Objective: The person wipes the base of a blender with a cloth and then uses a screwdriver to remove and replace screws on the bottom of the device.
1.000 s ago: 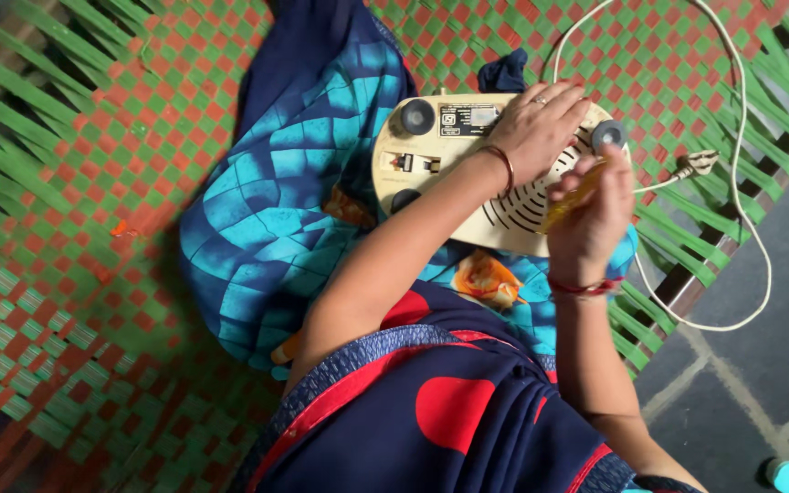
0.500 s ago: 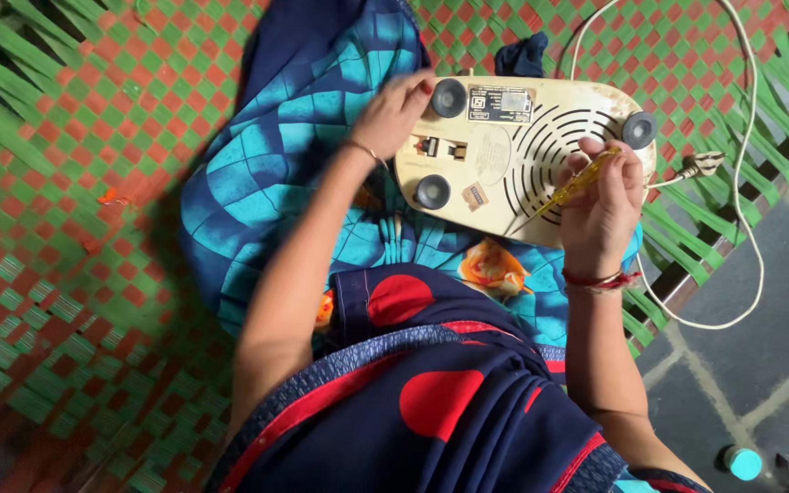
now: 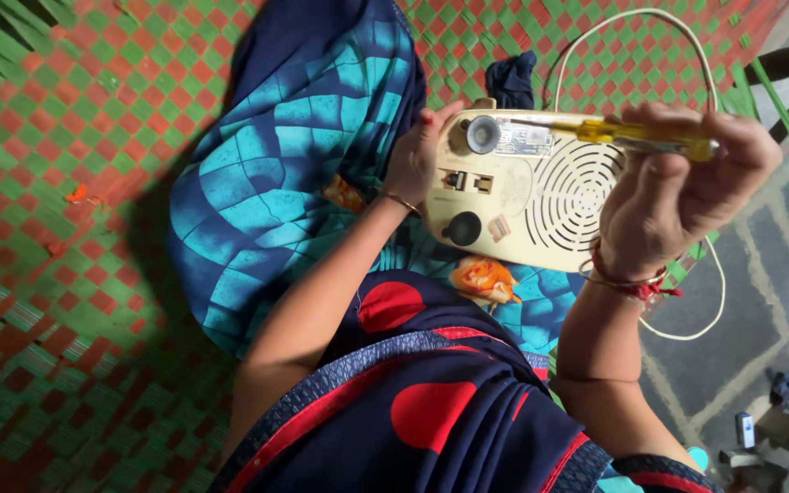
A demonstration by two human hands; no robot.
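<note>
A cream plastic appliance base with round vent slots, black feet and small fittings lies underside-up on my lap. My left hand grips its left edge. My right hand is shut on a yellow-handled screwdriver, held level above the base, its metal shaft reaching left to a black round foot near the top left corner. A white cord loops away from the base.
I sit on a woven red-and-green mat, with blue patterned cloth over my lap. A dark cloth scrap lies beyond the base. Grey tiled floor is on the right, with small objects at the lower right.
My left hand moved from the base's top to its left edge. My right hand lifted and turned the screwdriver level, its tip now at the top-left foot. The view came closer.
</note>
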